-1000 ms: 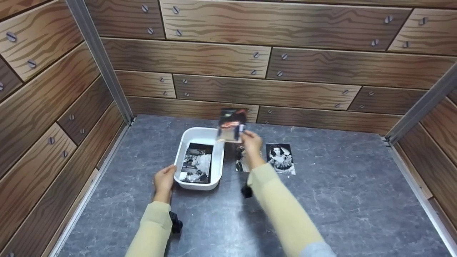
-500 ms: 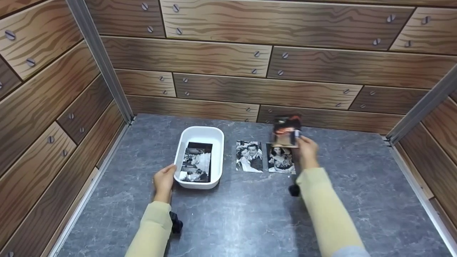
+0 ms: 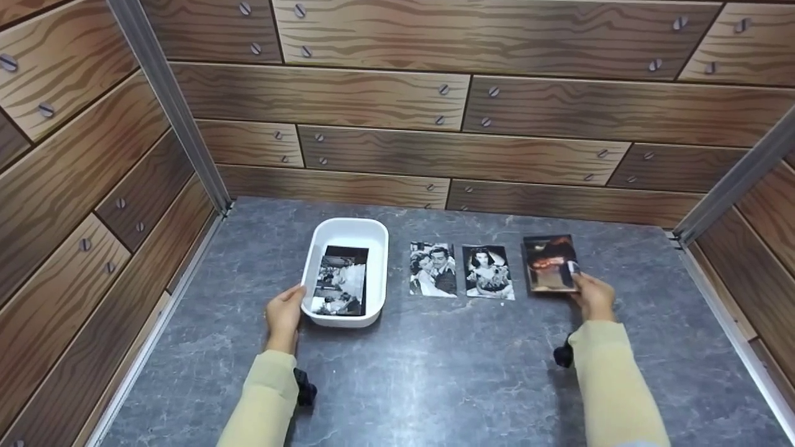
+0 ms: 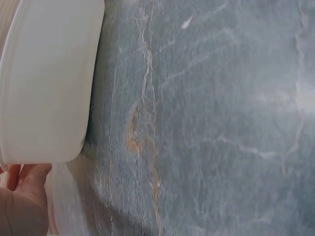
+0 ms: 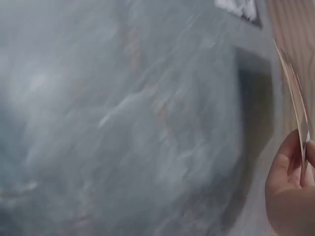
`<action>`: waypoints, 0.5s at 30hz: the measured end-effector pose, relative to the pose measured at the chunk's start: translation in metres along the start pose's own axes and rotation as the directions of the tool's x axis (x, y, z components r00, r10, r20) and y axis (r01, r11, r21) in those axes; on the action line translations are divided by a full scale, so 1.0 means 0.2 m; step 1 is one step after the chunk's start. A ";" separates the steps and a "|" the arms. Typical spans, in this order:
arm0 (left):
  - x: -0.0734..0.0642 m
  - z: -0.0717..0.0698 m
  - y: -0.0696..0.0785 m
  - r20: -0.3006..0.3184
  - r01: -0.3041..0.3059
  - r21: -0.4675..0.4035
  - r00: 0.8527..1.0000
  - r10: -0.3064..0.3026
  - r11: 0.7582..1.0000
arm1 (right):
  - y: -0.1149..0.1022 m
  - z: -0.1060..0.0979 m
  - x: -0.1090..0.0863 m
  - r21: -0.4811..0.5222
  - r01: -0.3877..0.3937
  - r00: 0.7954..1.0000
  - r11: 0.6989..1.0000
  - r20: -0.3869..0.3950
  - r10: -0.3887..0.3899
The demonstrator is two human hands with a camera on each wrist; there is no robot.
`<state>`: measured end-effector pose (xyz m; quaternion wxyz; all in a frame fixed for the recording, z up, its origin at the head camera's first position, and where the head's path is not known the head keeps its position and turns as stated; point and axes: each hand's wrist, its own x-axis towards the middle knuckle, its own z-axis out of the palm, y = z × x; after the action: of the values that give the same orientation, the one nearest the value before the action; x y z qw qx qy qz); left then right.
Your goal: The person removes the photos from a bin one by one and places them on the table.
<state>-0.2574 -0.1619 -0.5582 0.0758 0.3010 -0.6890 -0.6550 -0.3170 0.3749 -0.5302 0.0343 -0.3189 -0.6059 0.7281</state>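
My left hand (image 3: 284,312) grips the near left edge of a white plastic tub (image 3: 349,232). Inside lie black-and-white photos (image 3: 341,284), one partly over another dark-edged one. In the left wrist view the fingers meet the end of the tub (image 4: 49,83). My right hand (image 3: 596,299) pinches a dark, orange-toned colour photo (image 3: 549,264) by its lower right corner. Seen edge-on in the right wrist view, this photo (image 5: 294,96) is held off the table between thumb and fingers, its shadow below. Whether it is a single sheet I cannot tell.
Two black-and-white photos lie side by side right of the tub: a couple (image 3: 433,270) and a woman in a patterned dress (image 3: 489,272). The grey marbled tabletop (image 3: 422,372) meets a wood-patterned back wall (image 3: 372,146) and side walls.
My right hand has carried the colour photo rightward from beside the tub, over the two laid photos, to their right and lower down. My left hand and the tub have stayed put.
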 end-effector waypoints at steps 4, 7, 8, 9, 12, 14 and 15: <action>0.01 0.00 0.01 -0.004 -0.005 -0.009 1.000 0.005 1.000 | 0.06 -0.01 0.01 -0.015 0.016 0.999 1.000 0.047 -0.016; 0.01 0.00 0.00 -0.004 -0.010 -0.005 1.000 0.010 1.000 | 0.11 0.00 0.03 -0.032 0.067 0.997 0.997 0.043 -0.066; 0.01 0.00 0.00 0.000 -0.011 -0.007 1.000 0.011 1.000 | 0.13 0.01 0.04 -0.051 0.091 0.996 0.995 0.031 -0.089; 0.01 0.00 0.00 0.002 -0.012 -0.010 1.000 0.012 1.000 | 0.14 0.01 0.04 -0.078 0.113 0.994 0.991 0.017 -0.112; 0.00 0.00 0.00 0.007 -0.007 -0.005 1.000 0.007 1.000 | 0.16 0.02 0.06 -0.269 0.175 0.980 0.947 -0.049 -0.195; 0.00 0.00 -0.01 0.006 -0.003 -0.004 1.000 0.003 1.000 | 0.17 0.03 0.06 -0.447 0.198 0.961 0.872 -0.085 -0.262; 0.00 0.00 -0.01 0.002 -0.002 -0.001 1.000 0.002 1.000 | 0.17 0.03 0.05 -0.518 0.201 0.952 0.832 -0.098 -0.291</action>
<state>-0.2568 -0.1620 -0.5591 0.0759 0.2998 -0.6889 -0.6556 -0.3177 0.3651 -0.5642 0.0964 -0.2976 -0.8048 0.5043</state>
